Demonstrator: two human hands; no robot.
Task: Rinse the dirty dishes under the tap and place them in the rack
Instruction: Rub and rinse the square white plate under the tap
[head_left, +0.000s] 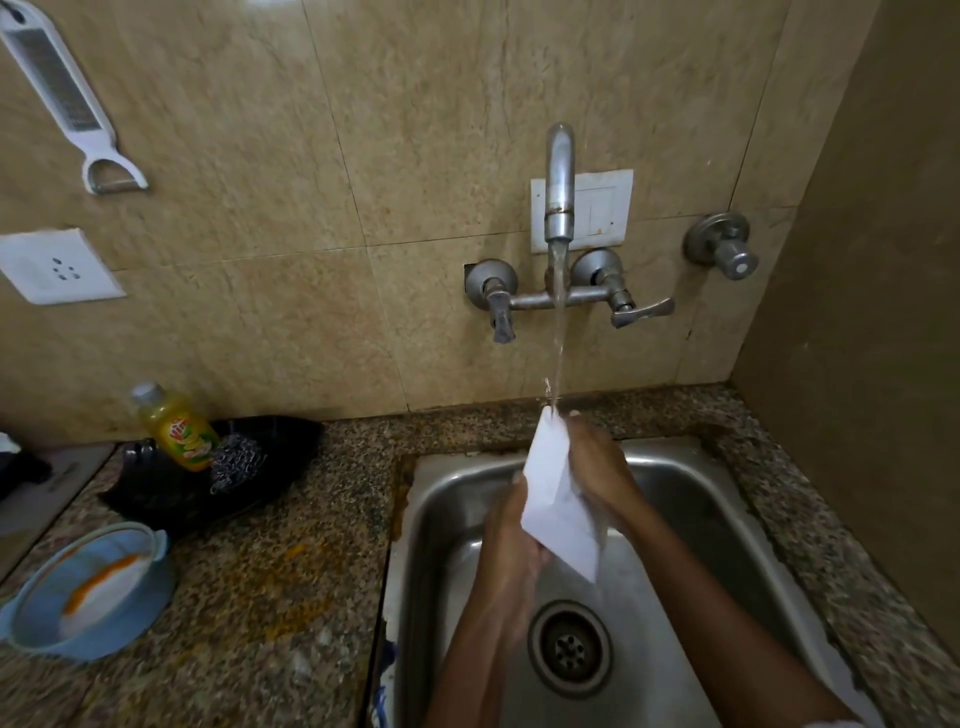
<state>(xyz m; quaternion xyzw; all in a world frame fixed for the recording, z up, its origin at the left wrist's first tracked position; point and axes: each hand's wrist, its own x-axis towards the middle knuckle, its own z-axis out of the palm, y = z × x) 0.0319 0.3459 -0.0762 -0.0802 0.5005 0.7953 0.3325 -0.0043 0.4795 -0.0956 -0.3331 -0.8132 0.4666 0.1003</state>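
Holding a white plate (558, 499) on edge over the sink (691, 499), I have both hands on it. My left hand (511, 525) grips its lower left rim, fingers curled round the edge. My right hand (597, 462) wraps the upper right side, fingers behind the plate. Water from the tap (559, 182) falls in 1 stream onto the plate's top corner. The drain (570, 647) sits below my wrists. On the desk (270, 571) to the left stand a blue bowl (31, 631) with orange streaks, a yellow soap bottle (179, 423) and a steel scrubber (236, 460) on a black tray (156, 493). A grater (57, 88) hangs on the wall.
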